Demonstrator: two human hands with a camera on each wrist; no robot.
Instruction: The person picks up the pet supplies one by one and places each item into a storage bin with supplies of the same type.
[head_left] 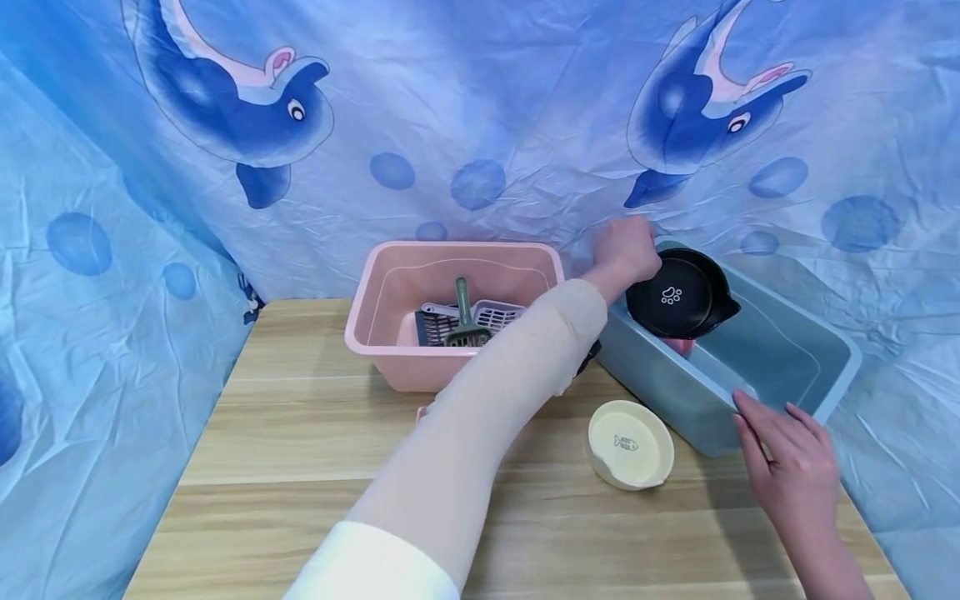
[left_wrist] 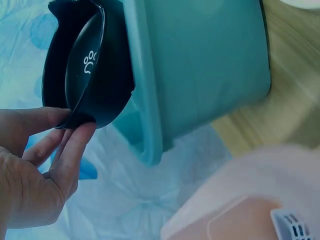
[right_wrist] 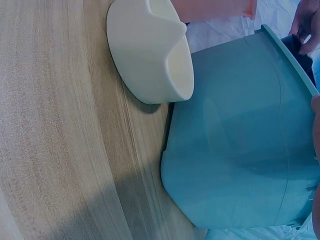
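Observation:
My left hand (head_left: 628, 248) reaches across to the far left part of the blue plastic bin. Thumb and fingers pinch the rim of a black pet bowl (left_wrist: 77, 75) with a white paw print inside. The bowl is tilted over the bin's edge, its inside turned toward the head camera. At the bin's near right corner, my right hand (head_left: 795, 462) holds the rim of the blue bin (head_left: 660, 379). A small red thing (head_left: 681, 346) shows inside it, partly hidden under the bowl. Just left of the bin, a cream pet bowl (head_left: 630, 443) with a fishbone drawing stands on the table.
A pink bin (head_left: 408, 367) at the back holds a green litter scoop (head_left: 462, 304), a pale slotted scoop (head_left: 495, 315) and a dark slotted piece (head_left: 431, 327). My left sleeve hides part of the wooden table (head_left: 285, 467). A blue dolphin-print curtain (head_left: 480, 108) hangs behind.

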